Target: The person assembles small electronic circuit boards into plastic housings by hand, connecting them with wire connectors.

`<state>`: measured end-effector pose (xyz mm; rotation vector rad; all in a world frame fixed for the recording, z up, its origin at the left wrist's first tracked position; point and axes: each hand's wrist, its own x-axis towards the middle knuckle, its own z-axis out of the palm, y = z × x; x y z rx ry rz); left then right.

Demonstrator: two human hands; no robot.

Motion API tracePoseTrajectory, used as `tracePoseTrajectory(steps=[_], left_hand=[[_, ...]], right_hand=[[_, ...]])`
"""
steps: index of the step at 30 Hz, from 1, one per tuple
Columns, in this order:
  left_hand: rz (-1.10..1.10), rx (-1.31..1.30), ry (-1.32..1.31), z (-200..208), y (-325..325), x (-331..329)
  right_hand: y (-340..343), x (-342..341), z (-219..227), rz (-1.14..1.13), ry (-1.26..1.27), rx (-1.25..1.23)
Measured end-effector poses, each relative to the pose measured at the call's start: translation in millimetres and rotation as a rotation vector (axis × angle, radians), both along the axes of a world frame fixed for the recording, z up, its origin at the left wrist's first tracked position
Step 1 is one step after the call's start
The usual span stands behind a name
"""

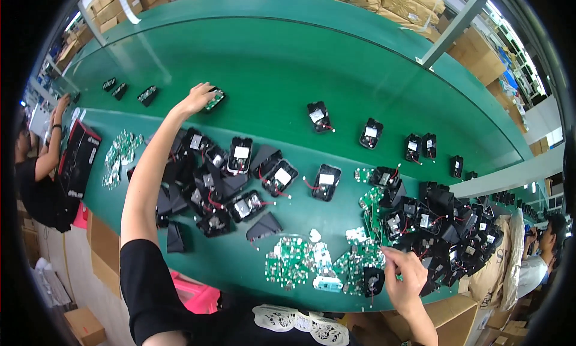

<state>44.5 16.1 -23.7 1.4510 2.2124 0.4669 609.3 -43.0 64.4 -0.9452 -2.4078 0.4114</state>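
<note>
My left hand stretches far out over the green belt, its fingers closed on a black plastic housing with a green circuit board in it. Close to my body, my right hand is held in a pinch over the edge of a loose pile of small green circuit boards. Whatever is between those fingertips is too small to make out. Beside that hand lies a black housing. Another heap of green boards is spread to its left, near a pale blue-green piece.
Black housings with red wires are heaped at left and right. Several more housings sit apart along the belt. A black-and-red box stands at left, near a co-worker's arm. Metal posts rise beyond.
</note>
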Motion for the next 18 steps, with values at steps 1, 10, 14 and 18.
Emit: tracePoseTrajectory(steps=[1,10,14,18], left_hand=[[-0.019,-0.005,0.142,-8.5,-2.1,-13.0],[-0.645,0.553,0.497,55.5,62.0,121.6],[-0.971,0.368,0.348,27.7,100.2,187.5],[-0.951,0.165,0.350,30.9,123.7,201.2]], right_hand=[[1.2,0.1,-3.2,-0.013,0.002,-0.005],[22.0,-7.2,-23.0,-0.093,-0.014,-0.334],[28.1,-9.6,-27.3,0.021,-0.191,-0.233],[14.2,-2.0,-26.2,0.068,-0.316,-0.397]])
